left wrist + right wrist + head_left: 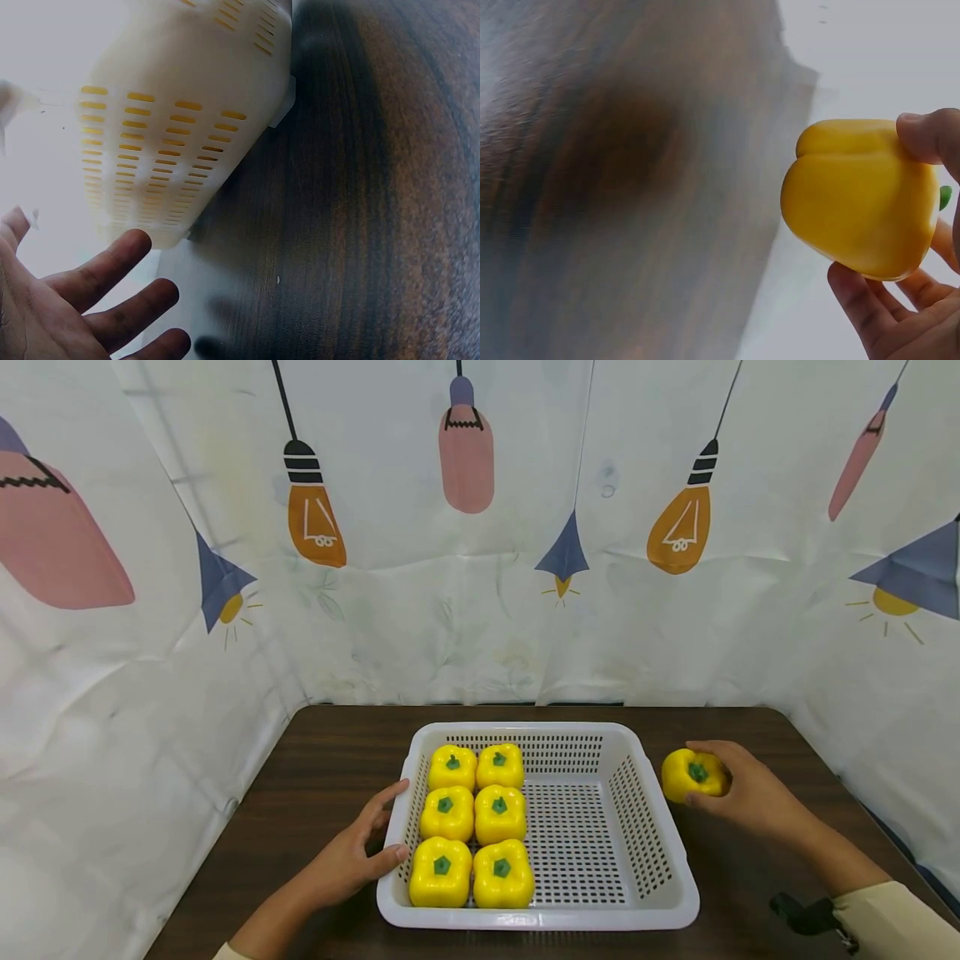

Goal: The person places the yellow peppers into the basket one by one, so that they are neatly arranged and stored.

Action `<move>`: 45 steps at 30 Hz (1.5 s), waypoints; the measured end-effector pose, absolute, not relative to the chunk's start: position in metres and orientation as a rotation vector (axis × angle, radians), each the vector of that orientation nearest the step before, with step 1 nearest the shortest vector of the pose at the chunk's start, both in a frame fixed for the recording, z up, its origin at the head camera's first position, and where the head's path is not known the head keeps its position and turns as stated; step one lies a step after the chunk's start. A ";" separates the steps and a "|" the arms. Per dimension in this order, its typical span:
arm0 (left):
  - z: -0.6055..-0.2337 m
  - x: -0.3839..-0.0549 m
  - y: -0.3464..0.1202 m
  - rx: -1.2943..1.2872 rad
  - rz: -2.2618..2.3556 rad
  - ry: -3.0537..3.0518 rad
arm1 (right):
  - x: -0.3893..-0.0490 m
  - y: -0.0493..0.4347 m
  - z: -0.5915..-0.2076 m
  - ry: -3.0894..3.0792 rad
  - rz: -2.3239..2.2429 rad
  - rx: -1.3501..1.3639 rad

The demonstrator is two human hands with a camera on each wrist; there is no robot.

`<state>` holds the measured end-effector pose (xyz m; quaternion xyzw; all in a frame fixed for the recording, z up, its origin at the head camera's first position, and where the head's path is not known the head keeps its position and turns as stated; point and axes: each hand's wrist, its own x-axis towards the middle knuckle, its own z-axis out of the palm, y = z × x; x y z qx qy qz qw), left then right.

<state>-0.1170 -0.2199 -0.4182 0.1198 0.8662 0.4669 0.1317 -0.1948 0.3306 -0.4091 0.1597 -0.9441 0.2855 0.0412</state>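
A white plastic basket (pixel 577 920) with slotted walls stands on the table. Its left half holds several yellow bell peppers (pixel 442 811) with green stems, set in two columns. My right hand (pixel 757 789) grips another yellow bell pepper (pixel 693 775) just outside the basket's right rim; in the right wrist view this pepper (pixel 862 202) sits between thumb and fingers, its stem toward the palm. At the basket's left rim is my left hand (pixel 348 860), its fingers spread and relaxed. The left wrist view shows this hand (pixel 97 307) beside the slotted wall (pixel 157 150).
The dark wood-grain table (pixel 300 793) extends on both sides of the basket. Behind and beside it hangs a white cloth (pixel 420 627) printed with lamps and bulbs. A black strap-like piece (pixel 806 917) shows by the right sleeve (pixel 892 922).
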 end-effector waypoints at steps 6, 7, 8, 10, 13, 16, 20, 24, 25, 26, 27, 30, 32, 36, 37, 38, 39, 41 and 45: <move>-0.418 -0.117 -0.220 0.348 1.346 2.524 | -0.191 0.327 -0.391 -2.850 0.890 0.544; -0.418 -0.117 -0.220 0.349 1.345 2.526 | -0.191 0.325 -0.387 -2.841 0.876 0.557; -0.418 -0.117 -0.220 0.351 1.344 2.528 | -0.190 0.324 -0.384 -2.832 0.865 0.569; -0.418 -0.117 -0.220 0.353 1.347 2.525 | -0.188 0.322 -0.378 -2.817 0.846 0.593; -0.419 -0.117 -0.221 0.359 1.344 2.523 | -0.186 0.318 -0.371 -2.802 0.804 0.629; -0.419 -0.117 -0.221 0.360 1.339 2.527 | -0.184 0.315 -0.364 -2.787 0.774 0.650; -0.420 -0.117 -0.221 0.352 1.339 2.533 | -0.181 0.311 -0.355 -2.768 0.741 0.664; -0.421 -0.117 -0.222 0.353 1.343 2.530 | -0.177 0.308 -0.347 -2.769 0.744 0.652; -0.421 -0.117 -0.222 0.356 1.342 2.530 | -0.177 0.307 -0.345 -2.770 0.748 0.653; -0.421 -0.117 -0.222 0.357 1.344 2.530 | -0.176 0.306 -0.344 -2.769 0.745 0.658; -0.421 -0.117 -0.222 0.358 1.345 2.529 | -0.175 0.305 -0.342 -2.765 0.750 0.667; -0.421 -0.117 -0.222 0.357 1.348 2.528 | -0.173 0.299 -0.339 -2.752 0.763 0.705; -0.421 -0.117 -0.222 0.354 1.351 2.529 | -0.171 0.295 -0.338 -2.745 0.768 0.741; -0.420 -0.116 -0.221 0.345 1.346 2.535 | -0.169 0.288 -0.339 -2.742 0.798 0.796; -0.420 -0.116 -0.221 0.345 1.345 2.536 | -0.168 0.286 -0.340 -2.744 0.805 0.806; -0.420 -0.116 -0.220 0.344 1.344 2.537 | -0.168 0.284 -0.340 -2.746 0.811 0.814; -0.420 -0.116 -0.220 0.343 1.343 2.538 | -0.168 0.282 -0.340 -2.749 0.819 0.819; -0.420 -0.117 -0.220 0.342 1.339 2.537 | -0.167 0.277 -0.341 -2.755 0.841 0.830; -0.419 -0.117 -0.221 0.343 1.341 2.530 | -0.164 0.268 -0.342 -2.753 0.889 0.876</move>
